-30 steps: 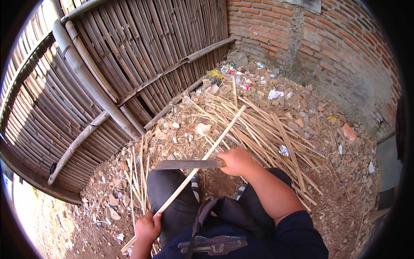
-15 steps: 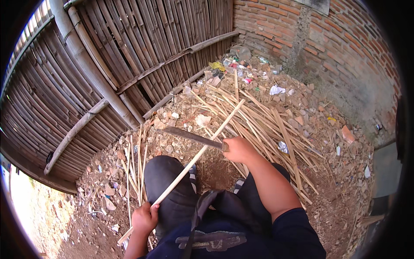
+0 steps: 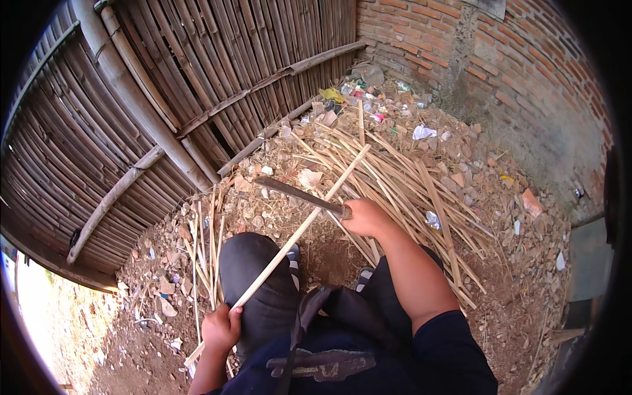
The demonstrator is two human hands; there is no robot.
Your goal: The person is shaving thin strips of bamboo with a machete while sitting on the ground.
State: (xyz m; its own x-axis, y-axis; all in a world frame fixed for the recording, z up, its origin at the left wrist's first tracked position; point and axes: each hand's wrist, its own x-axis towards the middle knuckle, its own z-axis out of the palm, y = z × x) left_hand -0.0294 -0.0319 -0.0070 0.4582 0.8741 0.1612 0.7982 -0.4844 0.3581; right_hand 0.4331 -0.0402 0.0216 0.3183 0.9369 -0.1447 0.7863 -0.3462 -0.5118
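My left hand (image 3: 221, 327) is closed round the lower part of a long pale bamboo strip (image 3: 280, 255), beside my left knee. The strip slants up and away to the right across my left thigh. My right hand (image 3: 366, 217) grips the handle of a machete (image 3: 297, 192), most of the handle hidden in the fist. Its dark blade points left and crosses the strip near the strip's far end. Whether the blade touches the strip, I cannot tell. Behind the right hand lies a heap of split bamboo strips (image 3: 401, 181).
A smaller bunch of strips (image 3: 212, 263) lies left of my left knee. Rubble and litter (image 3: 368, 105) cover the ground toward the far corner. A bamboo wall (image 3: 217, 72) stands on the left, a brick wall (image 3: 434, 46) on the right. Grey panels (image 3: 588, 260) edge the right side.
The machete and my right hand have shifted slightly, with the blade's tip now higher and a little to the right. Both hands keep their grips, and the strip has barely moved.
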